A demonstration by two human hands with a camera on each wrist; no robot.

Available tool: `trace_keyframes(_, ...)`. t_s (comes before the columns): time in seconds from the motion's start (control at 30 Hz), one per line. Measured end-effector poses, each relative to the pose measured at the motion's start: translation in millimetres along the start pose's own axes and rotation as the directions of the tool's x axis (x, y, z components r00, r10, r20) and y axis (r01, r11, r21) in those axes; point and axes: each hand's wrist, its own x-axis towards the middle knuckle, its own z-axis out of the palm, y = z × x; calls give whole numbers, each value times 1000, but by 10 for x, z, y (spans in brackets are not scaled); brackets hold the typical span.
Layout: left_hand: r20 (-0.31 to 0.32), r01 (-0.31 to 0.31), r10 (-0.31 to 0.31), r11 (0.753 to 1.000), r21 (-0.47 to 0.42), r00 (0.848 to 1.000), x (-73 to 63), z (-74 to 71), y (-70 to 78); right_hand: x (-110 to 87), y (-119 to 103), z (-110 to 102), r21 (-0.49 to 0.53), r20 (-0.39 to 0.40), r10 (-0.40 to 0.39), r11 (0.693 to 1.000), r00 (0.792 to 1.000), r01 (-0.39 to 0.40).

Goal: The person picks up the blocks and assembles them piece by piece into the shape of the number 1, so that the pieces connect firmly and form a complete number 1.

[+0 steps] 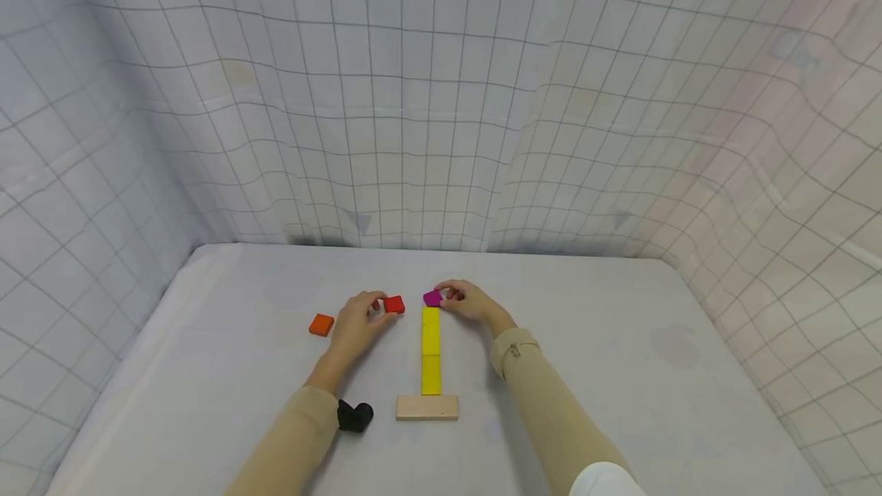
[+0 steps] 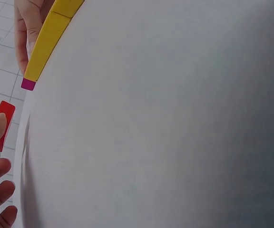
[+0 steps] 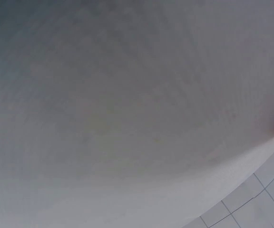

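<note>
Right hand (image 1: pixel 470 302) pinches magenta block (image 1: pixel 432 298) at far end of yellow blocks (image 1: pixel 430 334), left hand (image 1: pixel 354 325) grips red block (image 1: pixel 394 305); placement appears in progress, next requiring square alignment.

The person is wearing long, plain beige sleeves. In the head view, the left sleeve (image 1: pixel 285 446) is showing at seven o'clock and the right sleeve (image 1: pixel 554 412) at five o'clock. The right cuff (image 1: pixel 506 360) is bearing a small dark marking (image 1: pixel 514 350), too small to read. Farther toward five o'clock, a smooth, rounded white piece (image 1: pixel 605 481) is covering the right sleeve. The left fingers (image 2: pixel 1 191) and right fingers (image 1: pixel 455 284) are showing bare.
</note>
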Motion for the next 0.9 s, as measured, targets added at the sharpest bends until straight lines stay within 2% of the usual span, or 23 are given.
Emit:
trace_keyframes(0.2, 38, 16, -16, 1000, 15, 999, 68, 74, 54, 23, 32, 5, -23, -1, 5, 1000, 1000, -5)
trace_keyframes(0.5, 81, -5, -1, 997, 72, 997, 172, 185, 95, 28, 18, -7, 0, 11, 18, 1000, 1000, -18)
trace_keyframes(0.9, 108, -3, -10, 993, 120, 994, 234, 252, 129, 35, 7, -17, -6, 12, 39, 999, 999, -39)
